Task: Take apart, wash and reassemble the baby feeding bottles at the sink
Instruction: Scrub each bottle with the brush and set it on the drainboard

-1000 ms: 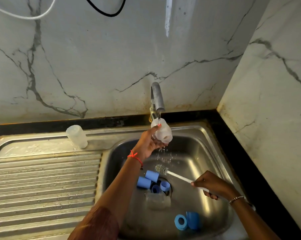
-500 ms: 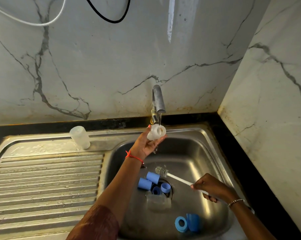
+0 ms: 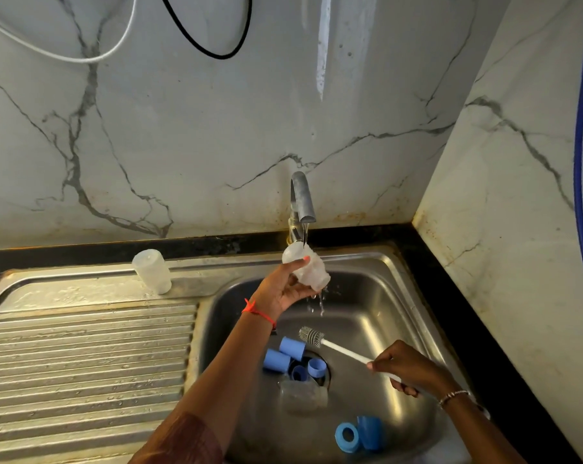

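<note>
The left hand (image 3: 280, 289) grips a clear bottle (image 3: 305, 267) under the running tap (image 3: 302, 199); the right hand (image 3: 407, 366) holds the brush (image 3: 312, 335) by its handle. Blue caps (image 3: 276, 360) litter the sink (image 3: 394, 262), and a second bottle (image 3: 151, 271) stands on the drainboard (image 3: 82, 356).

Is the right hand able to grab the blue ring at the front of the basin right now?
Probably not yet: the path to the blue ring looks clear, but the right hand grips the brush, so it would have to drop that first.
</note>
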